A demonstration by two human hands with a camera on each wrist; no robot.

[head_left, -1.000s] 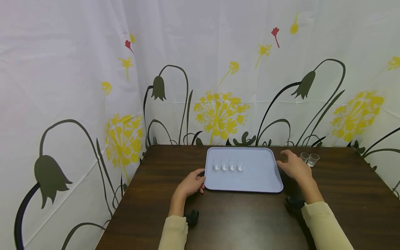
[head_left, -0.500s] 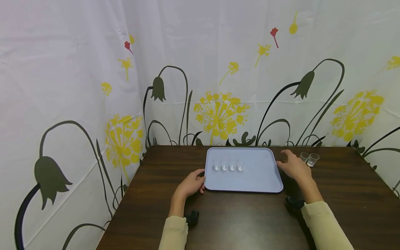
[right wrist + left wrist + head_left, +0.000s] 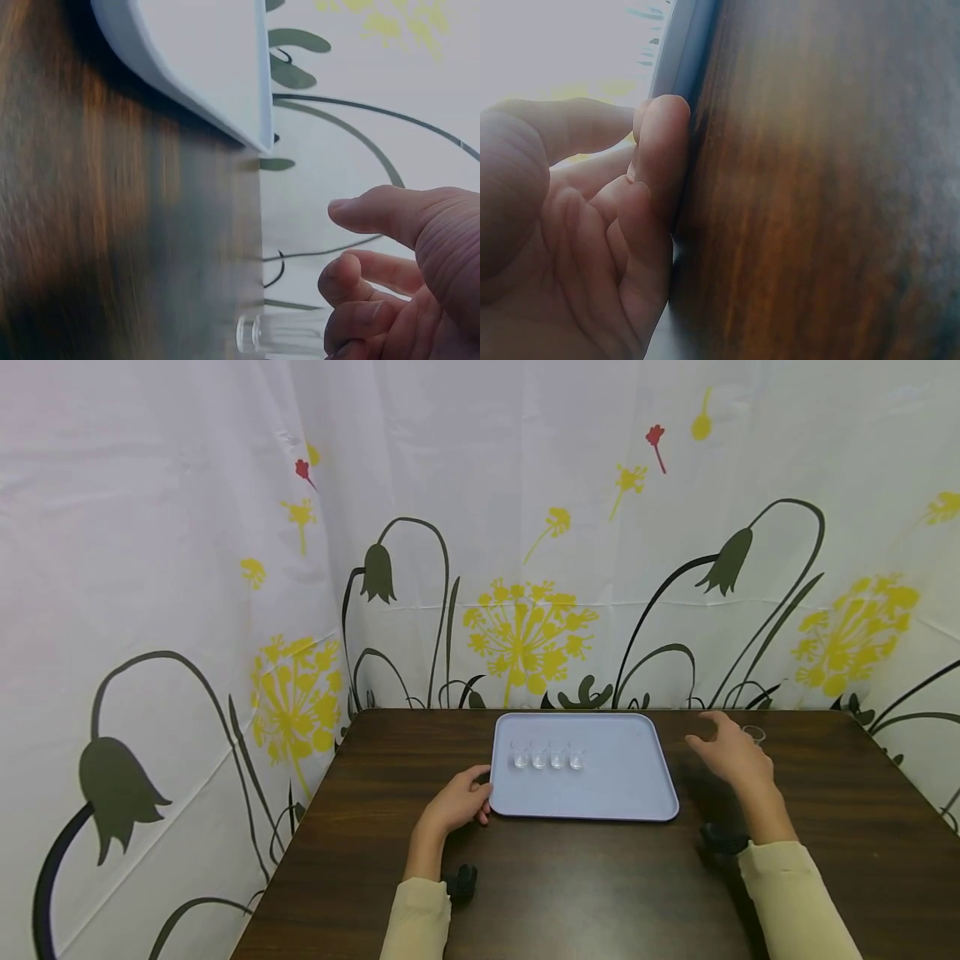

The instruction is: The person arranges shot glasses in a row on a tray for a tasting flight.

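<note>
A pale blue tray (image 3: 622, 789) lies on the dark wooden table, carrying a row of several small clear cups (image 3: 558, 757) on its left half. My left hand (image 3: 456, 800) holds the tray's left edge; in the left wrist view its curled fingers (image 3: 664, 142) and thumb meet at the rim. Right of the tray, my right hand (image 3: 735, 753) hovers with thumb and fingers apart and nothing between them. Just behind it is a clear cup (image 3: 754, 733), mostly hidden by the hand. In the right wrist view a clear cup (image 3: 285, 332) shows beside the lower fingertips.
The brown table (image 3: 585, 885) runs to a white curtain (image 3: 420, 460) printed with flowers at its back edge. A small black device (image 3: 463, 883) sits at the left wrist, and another black device (image 3: 722, 838) at the right.
My right hand has moved right, away from the tray, and now covers most of the two cups that stood in view beside it. The left hand and tray keep their places.
</note>
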